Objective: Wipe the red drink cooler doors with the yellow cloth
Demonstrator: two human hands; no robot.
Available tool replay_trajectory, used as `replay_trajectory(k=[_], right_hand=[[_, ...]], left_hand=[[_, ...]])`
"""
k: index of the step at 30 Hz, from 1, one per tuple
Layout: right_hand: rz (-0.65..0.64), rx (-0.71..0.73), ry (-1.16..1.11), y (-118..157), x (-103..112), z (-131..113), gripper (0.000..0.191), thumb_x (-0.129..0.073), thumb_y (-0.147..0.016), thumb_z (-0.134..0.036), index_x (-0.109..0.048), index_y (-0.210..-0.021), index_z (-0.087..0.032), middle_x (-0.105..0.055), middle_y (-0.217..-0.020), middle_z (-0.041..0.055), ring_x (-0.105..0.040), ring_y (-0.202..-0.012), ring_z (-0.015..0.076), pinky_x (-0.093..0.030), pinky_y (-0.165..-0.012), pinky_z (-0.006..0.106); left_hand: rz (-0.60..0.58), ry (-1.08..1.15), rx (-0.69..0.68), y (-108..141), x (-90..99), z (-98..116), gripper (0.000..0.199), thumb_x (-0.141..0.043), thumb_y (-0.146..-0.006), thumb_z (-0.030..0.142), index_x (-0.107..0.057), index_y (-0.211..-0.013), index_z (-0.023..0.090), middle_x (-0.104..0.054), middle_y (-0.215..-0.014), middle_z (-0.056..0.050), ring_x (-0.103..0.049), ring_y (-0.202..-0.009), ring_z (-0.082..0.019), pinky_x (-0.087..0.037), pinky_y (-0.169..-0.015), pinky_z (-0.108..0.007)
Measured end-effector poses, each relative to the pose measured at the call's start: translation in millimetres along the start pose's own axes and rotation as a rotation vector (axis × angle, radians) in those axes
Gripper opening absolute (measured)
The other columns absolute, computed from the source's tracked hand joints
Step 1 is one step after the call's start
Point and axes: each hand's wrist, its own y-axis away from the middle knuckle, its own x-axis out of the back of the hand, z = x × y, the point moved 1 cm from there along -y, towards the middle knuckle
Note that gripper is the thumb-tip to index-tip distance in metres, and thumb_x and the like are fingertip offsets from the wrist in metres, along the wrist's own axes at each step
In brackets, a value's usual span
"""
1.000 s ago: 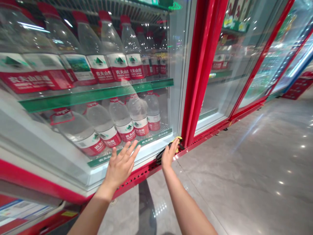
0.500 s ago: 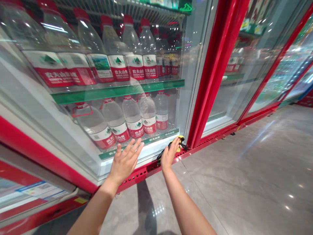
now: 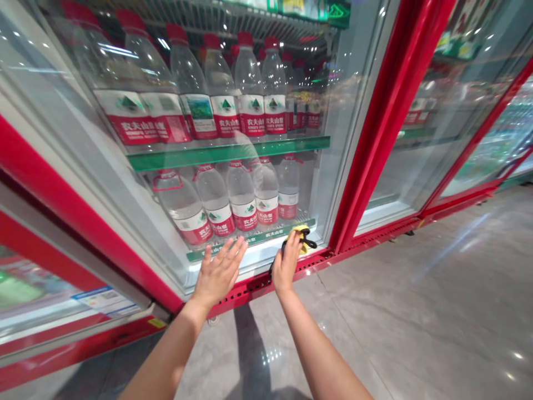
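The left hand (image 3: 220, 271) spreads wide at the glass door (image 3: 160, 191); the right hand (image 3: 286, 265), fingers nearly straight, covers a yellow cloth (image 3: 303, 248).

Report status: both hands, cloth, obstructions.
Left hand empty, fingers spread. Right hand on yellow-and-black cloth at drinks cooler's bottom edge, grip closure unclear. Glass door between hands and water bottles.

Behind the glass door (image 3: 347, 105), one row of bottles (image 3: 249, 114) on the upper shelf (image 3: 229, 153), another on the lower shelf (image 3: 275, 233). At the door's foot, toward its right end, a bundle (image 3: 303, 248) by the right hand (image 3: 285, 268). More cabinets (image 3: 406, 150) to the right, another cabinet (image 3: 89, 347) to the left. Floor (image 3: 400, 300) in front.
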Motion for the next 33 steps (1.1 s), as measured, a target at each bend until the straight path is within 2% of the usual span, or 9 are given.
replay_trajectory(k=[5,8,11,15,18,22,26,29,33], right_hand=[[-0.224,0.252,0.084,36.9,-0.9,6.8,0.089,-0.041,-0.081,-0.003,-0.014,-0.163,-0.025,-0.03,-0.165,0.0121,-0.023,-0.153,0.0328,-0.036,-0.116,0.056],[-0.093,0.074,0.059,23.8,5.1,18.2,0.087,-0.035,-0.083,-0.004,-0.005,-0.163,-0.02,-0.026,-0.166,0.0159,-0.022,-0.153,0.0335,-0.033,-0.116,0.061],[0.035,-0.057,0.042,6.1,2.8,5.5,0.086,-0.033,-0.086,-0.008,0.007,-0.162,-0.016,-0.013,-0.168,0.0183,-0.015,-0.155,0.0348,-0.029,-0.117,0.063],[-0.095,0.144,0.099,22.8,-5.0,-15.5,0.089,-0.038,-0.085,-0.006,0.003,-0.163,-0.018,-0.02,-0.167,0.0173,-0.019,-0.154,0.0358,-0.034,-0.115,0.06],[-0.242,0.332,0.152,42.9,-2.0,-5.4,0.089,-0.043,-0.081,-0.003,-0.014,-0.163,-0.022,-0.037,-0.161,0.0144,-0.028,-0.15,0.0357,-0.039,-0.113,0.056],[-0.17,0.262,0.159,40.2,0.3,4.6,0.081,-0.042,-0.086,-0.005,-0.018,-0.162,-0.02,-0.039,-0.159,0.0165,-0.031,-0.148,0.0354,-0.043,-0.11,0.054],[-0.109,0.18,0.107,40.0,-14.9,-23.0,0.075,-0.038,-0.095,-0.016,-0.007,-0.163,-0.016,-0.025,-0.165,0.0203,-0.026,-0.15,0.0366,-0.036,-0.112,0.061],[-0.234,0.329,0.117,54.3,-19.5,-29.3,0.068,-0.044,-0.094,-0.018,-0.028,-0.16,-0.017,-0.039,-0.16,0.0171,-0.029,-0.149,0.0375,-0.037,-0.112,0.059],[-0.365,0.584,0.171,61.1,-8.6,2.4,0.061,-0.044,-0.088,-0.006,-0.056,-0.144,-0.025,-0.064,-0.14,0.0101,-0.045,-0.14,0.0307,-0.043,-0.107,0.049]], left_hand=[[0.005,-0.019,0.013,4.0,-1.1,-1.2,0.087,-0.06,-0.086,0.019,-0.016,-0.161,0.021,-0.029,-0.163,-0.002,0.002,-0.157,-0.017,0.015,-0.127,-0.049],[0.018,-0.022,0.035,7.3,-0.6,-3.0,0.086,-0.06,-0.087,0.02,-0.017,-0.161,0.021,-0.031,-0.162,-0.002,0.002,-0.157,-0.016,0.015,-0.127,-0.05],[0.017,-0.039,0.043,11.6,1.2,-6.2,0.085,-0.061,-0.088,0.022,-0.017,-0.161,0.022,-0.032,-0.162,-0.003,0.002,-0.157,-0.017,0.013,-0.127,-0.051],[-0.002,-0.076,0.035,16.3,2.5,-8.7,0.079,-0.058,-0.09,0.023,-0.023,-0.16,0.021,-0.029,-0.163,-0.002,0.001,-0.157,-0.018,0.011,-0.128,-0.052],[-0.008,-0.076,0.028,17.4,2.3,-9.2,0.078,-0.058,-0.09,0.023,-0.023,-0.16,0.021,-0.029,-0.163,-0.002,0.001,-0.157,-0.018,0.012,-0.128,-0.051],[-0.017,-0.067,0.011,17.8,5.0,-11.6,0.081,-0.06,-0.088,0.022,-0.023,-0.16,0.021,-0.033,-0.162,-0.003,0.002,-0.157,-0.017,0.01,-0.128,-0.049],[-0.027,-0.066,0.029,22.5,13.2,-17.6,0.081,-0.06,-0.087,0.022,-0.024,-0.16,0.02,-0.034,-0.162,-0.004,0.003,-0.157,-0.017,0.009,-0.129,-0.048],[-0.058,-0.07,0.07,32.7,20.4,-24.0,0.083,-0.06,-0.087,0.022,-0.021,-0.16,0.02,-0.036,-0.161,-0.004,0.003,-0.157,-0.017,0.007,-0.129,-0.046],[-0.123,-0.088,0.06,54.3,31.3,-37.8,0.08,-0.058,-0.089,0.022,-0.022,-0.16,0.022,-0.038,-0.16,-0.003,-0.001,-0.157,-0.015,0.003,-0.13,-0.044]])
